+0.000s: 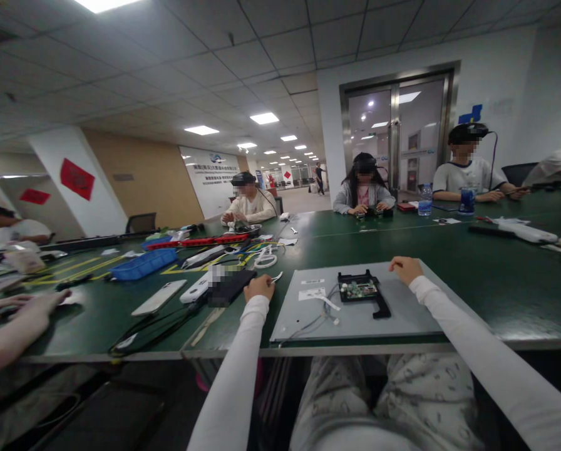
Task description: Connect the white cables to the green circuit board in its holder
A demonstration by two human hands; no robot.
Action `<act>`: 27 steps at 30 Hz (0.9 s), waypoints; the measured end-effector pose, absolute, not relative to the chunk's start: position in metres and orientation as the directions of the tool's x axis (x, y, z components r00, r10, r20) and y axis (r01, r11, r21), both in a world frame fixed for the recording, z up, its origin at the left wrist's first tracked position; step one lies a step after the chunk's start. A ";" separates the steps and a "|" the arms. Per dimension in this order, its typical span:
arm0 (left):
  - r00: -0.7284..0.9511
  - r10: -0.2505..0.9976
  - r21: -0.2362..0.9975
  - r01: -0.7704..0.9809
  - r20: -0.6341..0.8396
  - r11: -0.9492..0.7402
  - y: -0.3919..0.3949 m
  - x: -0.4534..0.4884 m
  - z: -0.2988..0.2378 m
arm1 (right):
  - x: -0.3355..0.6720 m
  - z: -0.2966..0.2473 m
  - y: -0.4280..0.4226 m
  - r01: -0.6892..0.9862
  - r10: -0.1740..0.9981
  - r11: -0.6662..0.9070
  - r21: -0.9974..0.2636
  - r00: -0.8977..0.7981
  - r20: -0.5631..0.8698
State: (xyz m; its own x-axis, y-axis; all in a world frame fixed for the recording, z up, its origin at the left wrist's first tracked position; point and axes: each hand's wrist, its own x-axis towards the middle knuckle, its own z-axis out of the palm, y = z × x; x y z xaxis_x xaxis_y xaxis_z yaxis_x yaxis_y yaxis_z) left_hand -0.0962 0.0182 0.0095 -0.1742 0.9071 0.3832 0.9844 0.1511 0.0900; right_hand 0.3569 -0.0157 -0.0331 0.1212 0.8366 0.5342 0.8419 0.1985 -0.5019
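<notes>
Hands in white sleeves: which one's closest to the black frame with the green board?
The right hand, near the black frame; the left hand is farther away, beyond the left edge of the grey panel.

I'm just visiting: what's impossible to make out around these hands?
All in the head view:
Left hand: its back hides whether it grips the thin white item.
Right hand: its back hides the palm.
Gray panel: underside hidden against the green table.
White label: print too small.
Co-worker's arm: cut off by the left edge.
</notes>
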 end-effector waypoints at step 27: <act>-0.137 0.872 0.430 0.898 0.471 -0.091 0.017 -0.065 0.014 | 0.351 -0.031 -0.020 0.840 0.853 0.233 -0.490 0.066 0.518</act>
State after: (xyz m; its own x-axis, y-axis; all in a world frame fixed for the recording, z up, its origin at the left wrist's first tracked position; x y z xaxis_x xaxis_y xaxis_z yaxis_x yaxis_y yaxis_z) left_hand -0.0649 0.0174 0.0142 -0.1365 0.8717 0.4707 0.8983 -0.0914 0.4297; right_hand 0.3506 -0.0196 -0.0315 0.0660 0.8528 0.5180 0.8401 0.2327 -0.4900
